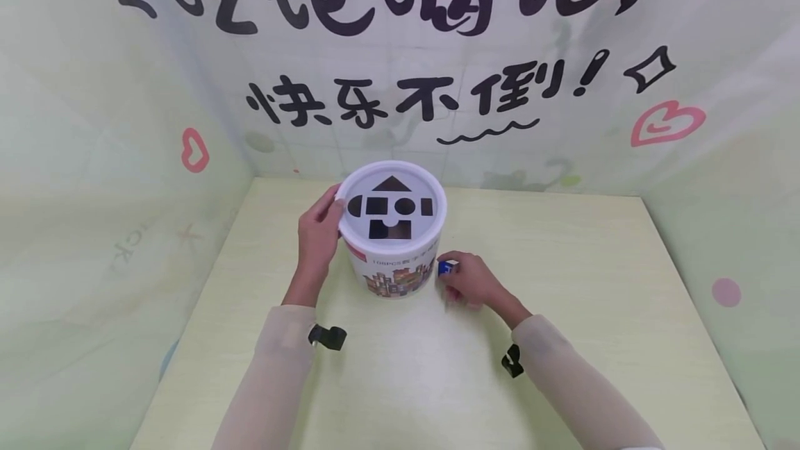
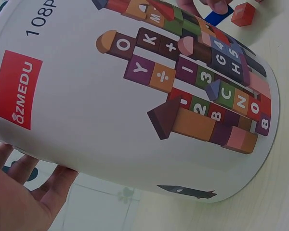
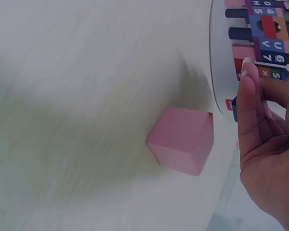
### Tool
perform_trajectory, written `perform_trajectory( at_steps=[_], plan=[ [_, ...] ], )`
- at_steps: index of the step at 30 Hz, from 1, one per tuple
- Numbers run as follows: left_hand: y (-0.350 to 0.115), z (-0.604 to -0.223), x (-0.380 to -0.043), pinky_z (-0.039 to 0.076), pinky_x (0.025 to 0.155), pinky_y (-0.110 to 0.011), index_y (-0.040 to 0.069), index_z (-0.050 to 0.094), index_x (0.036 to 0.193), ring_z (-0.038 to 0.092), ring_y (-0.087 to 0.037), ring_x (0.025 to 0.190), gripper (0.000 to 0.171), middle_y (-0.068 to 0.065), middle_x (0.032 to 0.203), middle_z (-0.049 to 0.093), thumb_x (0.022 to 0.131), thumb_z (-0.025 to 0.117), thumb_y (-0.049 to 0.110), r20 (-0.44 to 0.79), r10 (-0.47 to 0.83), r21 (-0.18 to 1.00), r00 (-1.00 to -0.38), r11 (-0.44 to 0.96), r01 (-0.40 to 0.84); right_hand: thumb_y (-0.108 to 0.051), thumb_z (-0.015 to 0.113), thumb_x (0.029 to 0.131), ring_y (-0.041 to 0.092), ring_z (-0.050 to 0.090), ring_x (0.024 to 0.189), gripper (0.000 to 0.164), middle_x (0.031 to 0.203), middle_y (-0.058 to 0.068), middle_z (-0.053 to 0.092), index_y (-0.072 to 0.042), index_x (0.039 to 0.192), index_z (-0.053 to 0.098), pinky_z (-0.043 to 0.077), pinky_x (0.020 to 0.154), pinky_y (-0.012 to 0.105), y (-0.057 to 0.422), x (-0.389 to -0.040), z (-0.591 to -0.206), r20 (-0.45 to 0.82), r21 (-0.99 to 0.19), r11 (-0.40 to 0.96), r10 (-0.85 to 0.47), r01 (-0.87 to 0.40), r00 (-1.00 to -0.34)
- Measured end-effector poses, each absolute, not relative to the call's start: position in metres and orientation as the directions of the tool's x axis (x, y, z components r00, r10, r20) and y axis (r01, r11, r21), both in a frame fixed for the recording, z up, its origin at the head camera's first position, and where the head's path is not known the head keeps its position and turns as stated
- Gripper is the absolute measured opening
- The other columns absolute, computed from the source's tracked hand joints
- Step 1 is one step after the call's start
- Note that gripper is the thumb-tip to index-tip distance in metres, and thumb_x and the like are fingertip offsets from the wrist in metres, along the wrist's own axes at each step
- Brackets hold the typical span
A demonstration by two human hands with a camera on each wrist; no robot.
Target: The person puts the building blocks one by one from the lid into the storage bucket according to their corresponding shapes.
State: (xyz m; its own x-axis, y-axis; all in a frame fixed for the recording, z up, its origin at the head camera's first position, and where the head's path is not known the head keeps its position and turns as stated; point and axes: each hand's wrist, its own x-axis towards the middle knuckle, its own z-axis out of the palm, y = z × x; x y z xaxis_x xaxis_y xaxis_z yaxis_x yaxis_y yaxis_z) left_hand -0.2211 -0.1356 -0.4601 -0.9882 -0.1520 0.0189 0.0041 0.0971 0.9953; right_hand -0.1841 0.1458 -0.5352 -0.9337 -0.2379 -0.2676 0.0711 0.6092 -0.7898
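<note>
A white bucket (image 1: pixel 395 276) with printed toy-block pictures stands upright on the table. Its lid (image 1: pixel 359 228) has several cut-out shapes, among them a triangle, a circle and a square. My left hand (image 1: pixel 320 235) holds the bucket's left rim, thumb near the lid edge and fingers (image 2: pixel 62 185) against the side. Low by the bucket's right side, my right hand (image 1: pixel 470 278) pinches a blue block (image 1: pixel 446 268), largely covered by its fingers in the right wrist view. A red cube (image 2: pixel 244 14) appears near that hand in the left wrist view. Close below the right wrist is a pink-looking cube (image 3: pixel 182 139).
The pale wooden table (image 1: pixel 387 380) meets a printed cloth wall (image 1: pixel 537 151) close behind the bucket. Cloth also hangs along the left and right sides. A black strap mount (image 1: pixel 328 337) sits on the left wrist, another (image 1: pixel 512 361) on the right.
</note>
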Motion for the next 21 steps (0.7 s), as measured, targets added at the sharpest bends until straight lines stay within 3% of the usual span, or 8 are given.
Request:
perform_trajectory(
  at_steps=[5, 7, 12, 15, 21],
  plan=[
    [-0.136, -0.46, -0.221, 0.058, 0.086, -0.028, 0.032, 0.057, 0.136, 0.062, -0.029, 0.115, 0.039, -0.002, 0.136, 0.059, 0.098, 0.054, 0.038, 0.011, -0.152, 0.995, -0.988, 0.101, -0.004, -0.012, 0.063, 0.093, 0.017, 0.061, 0.052, 0.036, 0.061, 0.004, 0.064, -0.004, 0.128, 0.056, 0.056, 0.054, 0.029, 0.15, -0.188, -0.525, -0.219, -0.826, 0.562, -0.237, 0.05, -0.947],
    [-0.136, -0.459, -0.221, 0.058, 0.085, -0.028, 0.032, 0.058, 0.136, 0.063, -0.028, 0.114, 0.039, -0.002, 0.136, 0.059, 0.098, 0.055, 0.038, 0.008, -0.154, 0.995, -0.988, 0.101, -0.008, -0.012, 0.062, 0.094, 0.02, 0.062, 0.052, 0.036, 0.063, 0.005, 0.065, -0.004, 0.128, 0.055, 0.058, 0.053, 0.035, 0.152, -0.19, -0.52, -0.206, -0.847, 0.53, -0.243, 0.048, -0.948],
    [-0.137, -0.46, -0.22, 0.059, 0.084, -0.028, 0.032, 0.058, 0.135, 0.063, -0.029, 0.114, 0.038, -0.002, 0.135, 0.06, 0.097, 0.056, 0.037, 0.006, -0.159, 0.995, -0.987, 0.095, -0.009, -0.01, 0.062, 0.094, 0.042, 0.064, 0.059, 0.04, 0.072, 0.019, 0.067, -0.002, 0.132, 0.051, 0.058, 0.061, 0.057, 0.158, -0.192, -0.505, -0.186, -0.911, 0.407, -0.252, 0.07, -0.95],
    [-0.136, -0.46, -0.221, 0.059, 0.084, -0.028, 0.031, 0.059, 0.135, 0.062, -0.031, 0.115, 0.038, -0.002, 0.136, 0.059, 0.097, 0.055, 0.037, 0.007, -0.161, 0.996, -0.987, 0.091, -0.007, -0.011, 0.061, 0.095, 0.05, 0.063, 0.066, 0.043, 0.078, 0.026, 0.066, -0.002, 0.134, 0.048, 0.056, 0.067, 0.062, 0.161, -0.193, -0.496, -0.176, -0.93, 0.359, -0.256, 0.075, -0.951],
    [-0.137, -0.46, -0.221, 0.058, 0.085, -0.028, 0.031, 0.059, 0.135, 0.062, -0.027, 0.114, 0.039, -0.001, 0.135, 0.06, 0.097, 0.055, 0.037, 0.009, -0.161, 0.995, -0.987, 0.102, -0.008, -0.013, 0.063, 0.094, 0.028, 0.065, 0.057, 0.042, 0.075, 0.02, 0.065, -0.004, 0.133, 0.05, 0.062, 0.063, 0.047, 0.165, -0.196, -0.475, -0.131, -0.944, 0.327, -0.241, 0.046, -0.962]
  ],
)
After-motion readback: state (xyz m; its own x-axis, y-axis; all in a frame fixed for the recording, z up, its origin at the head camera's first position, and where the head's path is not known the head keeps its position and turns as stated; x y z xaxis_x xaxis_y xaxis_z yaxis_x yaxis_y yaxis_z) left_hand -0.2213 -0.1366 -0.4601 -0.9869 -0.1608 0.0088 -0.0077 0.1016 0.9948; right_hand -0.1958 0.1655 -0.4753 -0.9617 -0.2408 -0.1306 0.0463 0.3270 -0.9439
